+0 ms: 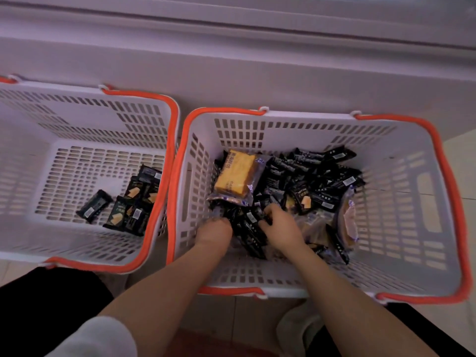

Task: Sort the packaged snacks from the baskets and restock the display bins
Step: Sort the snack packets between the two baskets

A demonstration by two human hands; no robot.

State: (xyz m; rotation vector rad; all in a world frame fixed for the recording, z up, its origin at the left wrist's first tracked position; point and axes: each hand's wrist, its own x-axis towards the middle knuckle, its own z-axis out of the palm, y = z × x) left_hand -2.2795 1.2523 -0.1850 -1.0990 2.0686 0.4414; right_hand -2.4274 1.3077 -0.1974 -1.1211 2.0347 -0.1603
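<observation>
Two white baskets w/ orange handles sit side by side on the floor, against a pale cabinet (257, 60). Right basket (412, 228) has most of the stuff: a heap of black packs (316, 173), a yellow cake pack (235, 175) lying on top toward the back left, plus a couple clear-wrapped cakes (347, 222) on the right side. Both hands are down in that heap. Left hand (215, 231) has fingers dug under the black packs, so can't tell if it's gripping anything. Right hand (280, 228) has fingers curled onto a black pack (253, 235) lying between the two hands. Left basket (85, 119) only has a few black packs (131, 202) bunched in its near right corner.
</observation>
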